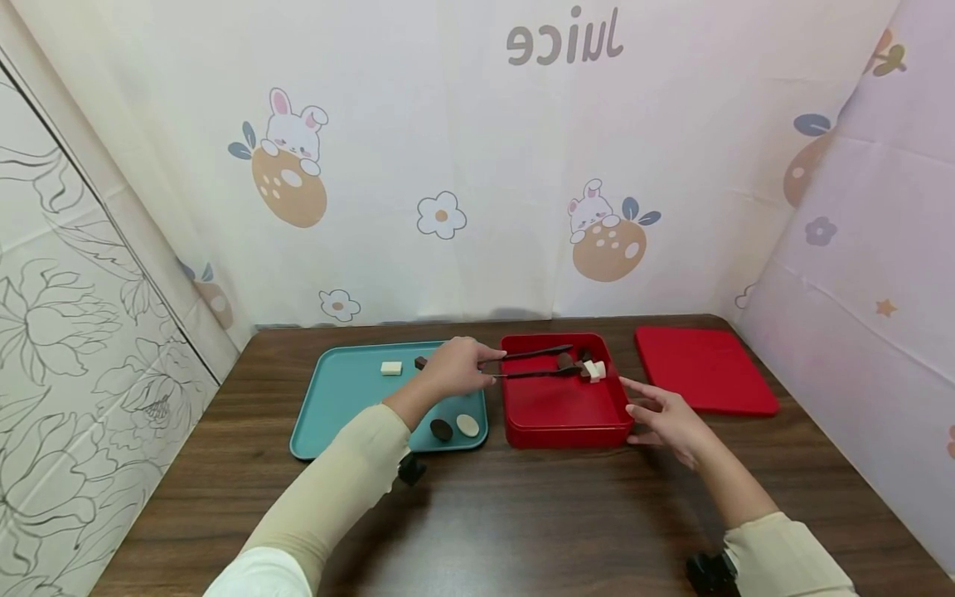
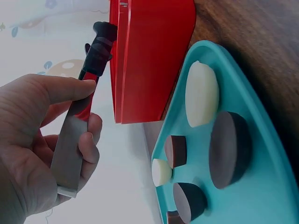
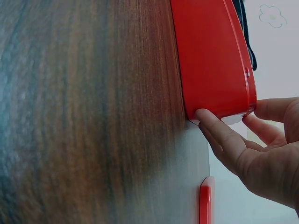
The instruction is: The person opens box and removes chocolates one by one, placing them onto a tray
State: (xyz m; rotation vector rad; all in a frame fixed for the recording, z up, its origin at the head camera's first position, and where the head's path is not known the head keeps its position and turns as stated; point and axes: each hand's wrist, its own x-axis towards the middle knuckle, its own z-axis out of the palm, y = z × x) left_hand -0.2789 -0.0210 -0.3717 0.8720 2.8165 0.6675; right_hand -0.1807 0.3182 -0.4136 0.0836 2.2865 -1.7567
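Observation:
My left hand (image 1: 457, 367) holds a pair of tongs (image 2: 74, 133) by their metal handle. Their black arms reach over the red box (image 1: 555, 410), and the tips are beside brown and white chocolate pieces (image 1: 594, 371) in its back right corner. A round brown piece (image 1: 564, 361) lies between the tips; whether they grip it, I cannot tell. Against the box's right wall rest the extended fingers of my right hand (image 1: 671, 423), also visible touching the wall and rim in the right wrist view.
Left of the box, a teal tray (image 1: 328, 414) carries several chocolates, among them a white block (image 1: 391, 368), a dark oval (image 1: 441, 429) and a white oval (image 1: 467, 425). A flat red lid (image 1: 709, 369) lies on the wooden table (image 1: 522, 514) at right. A printed curtain hangs behind.

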